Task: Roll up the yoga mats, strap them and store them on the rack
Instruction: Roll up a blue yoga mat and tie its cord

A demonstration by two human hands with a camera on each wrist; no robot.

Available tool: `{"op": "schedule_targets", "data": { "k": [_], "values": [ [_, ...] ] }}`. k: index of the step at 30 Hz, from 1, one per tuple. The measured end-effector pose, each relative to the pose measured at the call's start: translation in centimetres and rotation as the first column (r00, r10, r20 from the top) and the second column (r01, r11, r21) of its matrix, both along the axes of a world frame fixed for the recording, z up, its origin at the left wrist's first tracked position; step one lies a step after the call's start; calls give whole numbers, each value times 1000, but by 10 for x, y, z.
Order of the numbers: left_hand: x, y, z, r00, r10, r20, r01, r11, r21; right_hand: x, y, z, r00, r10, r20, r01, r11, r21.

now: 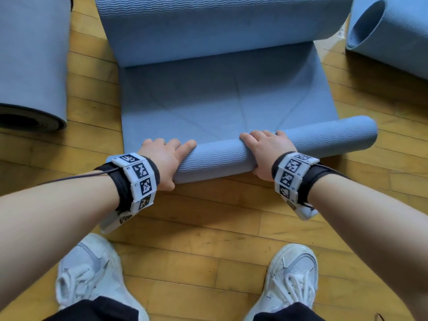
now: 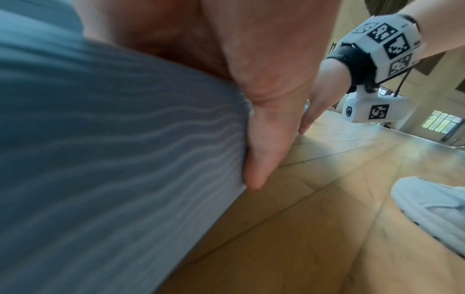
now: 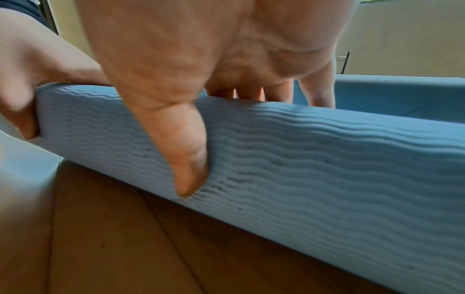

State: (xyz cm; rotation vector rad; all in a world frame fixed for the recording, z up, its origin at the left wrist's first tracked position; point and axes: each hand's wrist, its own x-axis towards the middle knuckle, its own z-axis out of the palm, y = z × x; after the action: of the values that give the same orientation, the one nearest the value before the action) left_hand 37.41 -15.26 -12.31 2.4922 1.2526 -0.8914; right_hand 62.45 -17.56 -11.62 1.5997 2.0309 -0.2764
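Observation:
A light blue yoga mat (image 1: 222, 98) lies on the wood floor. Its near end is wound into a tight roll (image 1: 222, 158), and its far end curls up in a big loose coil (image 1: 220, 26). My left hand (image 1: 165, 156) holds the roll's left end, fingers draped over the top and thumb (image 2: 261, 143) against the near side. My right hand (image 1: 266, 147) grips the roll (image 3: 314, 159) right of its middle, thumb (image 3: 186, 155) pressed into the ribbed near face and fingers curled over the top. The roll (image 2: 113, 159) sits slightly askew, its right end farther away.
Another rolled blue mat (image 1: 32, 66) lies to the left, its dark end facing me. A loosely rolled blue mat (image 1: 393, 35) lies at the right. My white shoes (image 1: 90, 274) (image 1: 291, 281) stand on the parquet just behind the roll. No strap or rack is in view.

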Motion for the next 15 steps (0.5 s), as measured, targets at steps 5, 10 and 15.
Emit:
{"op": "schedule_targets", "data": {
  "k": [5, 10, 15],
  "values": [
    [5, -15, -6, 999, -40, -2, 40, 998, -53, 2, -20, -3, 1000, -4, 9, 5, 999, -44],
    [6, -10, -10, 1000, -12, -9, 11, 994, -113, -4, -14, -7, 998, -60, 0, 60, 990, -128],
    [10, -16, -7, 999, -34, 23, 34, 999, 3, -6, -2, -10, 997, -79, -3, 77, 984, -162]
  ]
}}
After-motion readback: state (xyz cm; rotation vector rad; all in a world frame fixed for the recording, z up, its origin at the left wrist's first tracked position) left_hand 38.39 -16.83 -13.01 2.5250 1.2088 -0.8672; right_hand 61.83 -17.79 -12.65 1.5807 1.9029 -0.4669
